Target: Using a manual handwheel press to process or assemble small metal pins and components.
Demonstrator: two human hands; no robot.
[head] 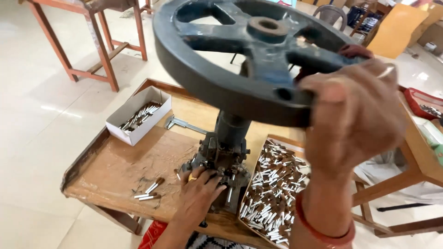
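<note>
Handwheel (240,60) of the small press (226,157) fills the top of my view, over the wooden bench (115,166). My right hand (353,115) has its fingers wrapped shut on the rim; my left hand (198,193) rests fingers half curled at the die, holding nothing I can make out. I judge a turn now could pinch those fingertips. A white oblong box (138,115) sits far left, a tray of small sticks (272,193) right.

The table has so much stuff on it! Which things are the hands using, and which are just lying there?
In use:
right hand gripping the big wheel
left hand at the press base
tray of small metal pieces

Lying about:
white box of pieces
loose pieces
orange stool
</note>
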